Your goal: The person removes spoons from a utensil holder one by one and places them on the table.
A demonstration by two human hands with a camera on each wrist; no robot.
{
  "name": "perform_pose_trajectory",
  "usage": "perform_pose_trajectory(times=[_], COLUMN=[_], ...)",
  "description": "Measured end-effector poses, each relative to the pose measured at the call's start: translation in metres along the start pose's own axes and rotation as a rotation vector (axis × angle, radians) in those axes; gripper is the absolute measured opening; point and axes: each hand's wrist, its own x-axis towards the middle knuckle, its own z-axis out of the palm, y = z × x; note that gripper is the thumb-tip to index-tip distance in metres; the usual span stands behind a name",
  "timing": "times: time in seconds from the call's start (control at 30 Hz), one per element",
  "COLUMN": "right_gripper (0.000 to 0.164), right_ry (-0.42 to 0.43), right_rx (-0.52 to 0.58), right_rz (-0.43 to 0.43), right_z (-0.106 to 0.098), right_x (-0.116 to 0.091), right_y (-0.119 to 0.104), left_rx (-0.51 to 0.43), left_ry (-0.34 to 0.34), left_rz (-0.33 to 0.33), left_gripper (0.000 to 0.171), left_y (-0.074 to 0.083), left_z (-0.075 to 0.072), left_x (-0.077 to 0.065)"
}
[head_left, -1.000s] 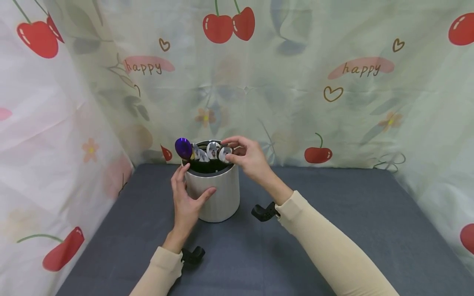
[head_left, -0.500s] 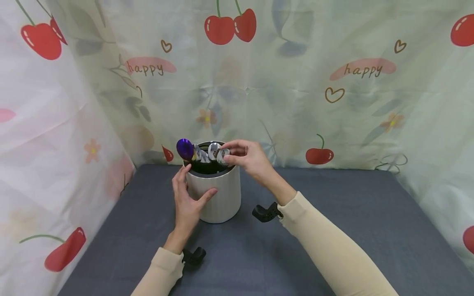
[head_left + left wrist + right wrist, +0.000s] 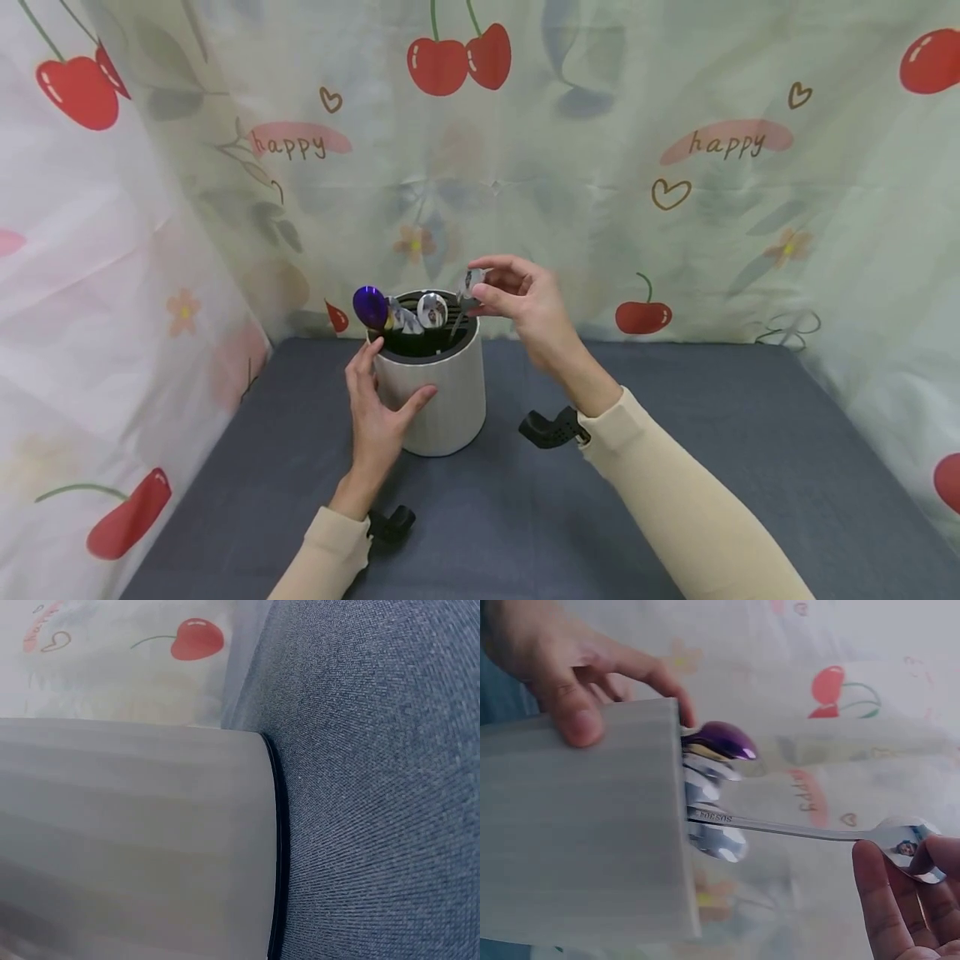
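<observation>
Nearest me, both cream sleeves (image 3: 690, 500) enter over the worktop (image 3: 750, 433), which is faced in dark blue-grey woven cloth. A black fitting (image 3: 551, 428) sits at my right cuff, its counterpart (image 3: 390, 526) at my left.

My left hand (image 3: 377, 417) grasps the container (image 3: 446, 408), thumb laid on the near wall and fingers bent round the left side to the rim. The container is off-white, cylindrical and upright on the worktop, with a dark rim and, in the left wrist view, a black band at its base.

Slightly farther, my right hand (image 3: 532, 304) pinches a silver spoon (image 3: 787, 828) by its bowl. The bowl is raised above the rim; the handle slants down into the container's mouth. Lettering near the handle's lower part reads SUS304.

Inside, bowls uppermost, stand a purple spoon (image 3: 371, 307) at the left, a second silver spoon (image 3: 432, 311) near the middle, and further silver bowls between them, overlapping; I cannot count these.

Beyond the worktop hangs a pale backdrop (image 3: 498, 212) printed with cherries, hearts, flowers and "happy".
</observation>
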Motion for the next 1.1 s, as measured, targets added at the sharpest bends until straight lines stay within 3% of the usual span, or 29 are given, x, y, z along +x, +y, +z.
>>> perform_pose_trajectory(times=[0.63,1.1], right_gripper=[0.029,0.031], right_ry=[0.127,0.164], right_rx=[0.063,0.043], right_rz=[-0.171,-0.172], right_z=[-0.042,-0.073], right_x=[-0.01,-0.018], right_y=[-0.051,-0.052], left_rx=[-0.006,0.001], left_ry=[0.001,-0.007], left_rz=[-0.028,-0.029], left_gripper=[0.09,0.093], left_y=[0.002,0.001], left_z=[-0.001,0.0], left_x=[-0.002,0.0])
